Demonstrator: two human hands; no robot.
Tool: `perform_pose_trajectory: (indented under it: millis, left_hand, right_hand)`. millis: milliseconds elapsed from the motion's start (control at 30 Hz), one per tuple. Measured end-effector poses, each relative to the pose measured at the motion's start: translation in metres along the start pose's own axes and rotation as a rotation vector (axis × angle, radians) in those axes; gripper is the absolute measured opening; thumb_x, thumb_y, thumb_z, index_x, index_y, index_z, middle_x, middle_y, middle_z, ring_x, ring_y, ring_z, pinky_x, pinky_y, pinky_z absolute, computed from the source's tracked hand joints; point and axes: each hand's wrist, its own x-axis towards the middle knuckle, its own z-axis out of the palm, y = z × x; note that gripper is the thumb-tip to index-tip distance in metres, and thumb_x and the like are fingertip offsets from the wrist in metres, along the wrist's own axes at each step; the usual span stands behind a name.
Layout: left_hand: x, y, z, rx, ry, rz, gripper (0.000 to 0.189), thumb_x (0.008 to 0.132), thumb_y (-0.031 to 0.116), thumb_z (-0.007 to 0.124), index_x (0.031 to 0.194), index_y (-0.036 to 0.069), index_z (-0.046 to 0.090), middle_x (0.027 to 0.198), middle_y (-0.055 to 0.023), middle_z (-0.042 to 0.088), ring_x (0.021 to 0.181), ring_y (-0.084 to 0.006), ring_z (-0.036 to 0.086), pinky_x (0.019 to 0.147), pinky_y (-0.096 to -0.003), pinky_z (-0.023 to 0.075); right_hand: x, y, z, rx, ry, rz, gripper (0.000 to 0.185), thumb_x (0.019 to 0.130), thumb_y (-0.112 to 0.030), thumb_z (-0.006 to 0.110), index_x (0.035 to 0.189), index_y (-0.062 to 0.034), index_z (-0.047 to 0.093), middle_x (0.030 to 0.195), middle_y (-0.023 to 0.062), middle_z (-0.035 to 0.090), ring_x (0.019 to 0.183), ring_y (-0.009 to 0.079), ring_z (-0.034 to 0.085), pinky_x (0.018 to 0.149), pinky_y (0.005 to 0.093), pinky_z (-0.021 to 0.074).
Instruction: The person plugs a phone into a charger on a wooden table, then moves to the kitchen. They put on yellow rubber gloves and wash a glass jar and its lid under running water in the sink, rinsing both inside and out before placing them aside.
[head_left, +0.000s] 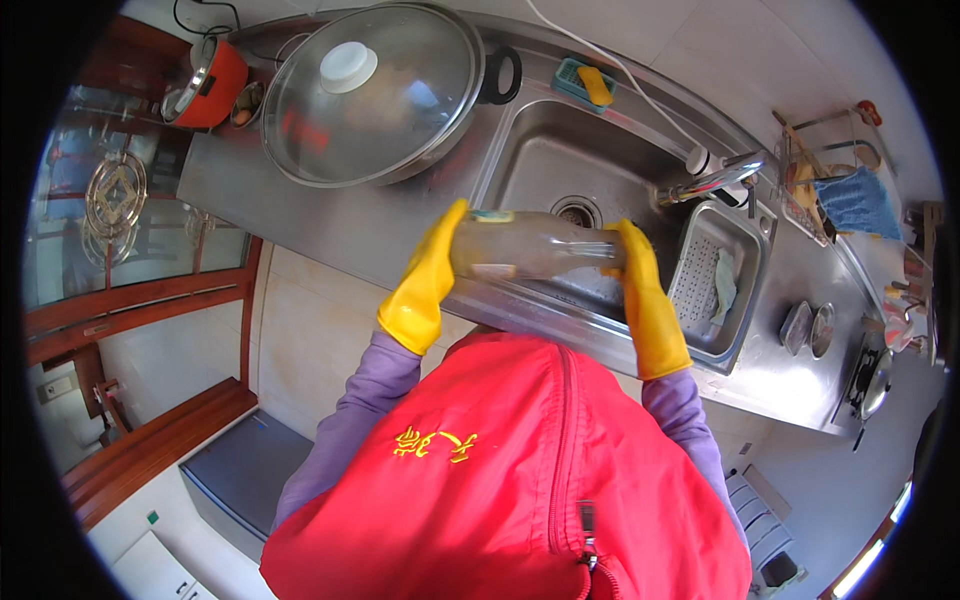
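Note:
A clear bottle, blurred and bearing labels, lies sideways between my two hands above the front of the steel sink basin. My left hand, in a yellow rubber glove, grips its wide base end. Around the narrow neck end closes my right hand, gloved the same way. The far fingers of both hands are partly hidden by the bottle. Behind the neck, the sink drain shows in part. A chrome faucet reaches over the basin's right side.
On the left counter stands a big pan with a glass lid, near an orange pot. A soap dish holds a yellow sponge. Right of the basin, a perforated small sink contains a pale cloth. Glass bowls sit farther right.

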Motion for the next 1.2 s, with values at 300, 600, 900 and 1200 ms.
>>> perform_pose_trajectory:
  millis: [300, 600, 900, 1200]
  left_hand:
    - [0.0, -0.007, 0.042, 0.167, -0.152, 0.321, 0.057, 0.094, -0.007, 0.056, 0.15, 0.005, 0.05, 0.15, -0.0199, 0.053, 0.139, -0.0338, 0.052, 0.117, -0.0403, 0.041]
    - [0.076, -0.074, 0.119, -1.061, -0.321, -0.851, 0.064, 0.099, 0.061, 0.056, 0.14, 0.013, 0.058, 0.128, -0.0149, 0.068, 0.116, -0.0336, 0.066, 0.095, -0.0507, 0.0567]
    - [0.078, -0.137, 0.159, -1.205, -0.062, -1.169, 0.063, 0.099, 0.061, 0.054, 0.143, 0.015, 0.056, 0.137, -0.0115, 0.063, 0.121, -0.0334, 0.063, 0.098, -0.051, 0.0552]
    - [0.016, -0.068, 0.127, -0.009, -0.283, -0.245, 0.055, 0.096, 0.041, 0.066, 0.141, 0.01, 0.059, 0.14, -0.0135, 0.061, 0.13, -0.0303, 0.057, 0.108, -0.0419, 0.0469]
  right_hand:
    - [-0.013, -0.034, -0.054, -0.052, 0.096, 0.177, 0.05, 0.1, -0.054, 0.059, 0.117, -0.0079, 0.068, 0.088, 0.0092, 0.071, 0.055, 0.0156, 0.061, 0.044, 0.0221, 0.0445]
    - [-0.082, -0.1, 0.005, -0.512, 0.494, -0.117, 0.041, 0.099, -0.043, 0.064, 0.123, -0.0105, 0.067, 0.098, 0.0072, 0.07, 0.075, 0.0168, 0.064, 0.064, 0.0289, 0.0492]
    - [-0.069, -0.069, 0.056, -1.099, 0.376, -0.59, 0.042, 0.091, -0.035, 0.072, 0.121, -0.0055, 0.069, 0.112, 0.0204, 0.068, 0.102, 0.0403, 0.067, 0.089, 0.0449, 0.054]
    - [-0.032, -0.042, 0.072, -1.204, 0.271, -0.676, 0.038, 0.091, -0.035, 0.073, 0.115, -0.0063, 0.07, 0.104, 0.0194, 0.069, 0.092, 0.0402, 0.069, 0.081, 0.0467, 0.0557]
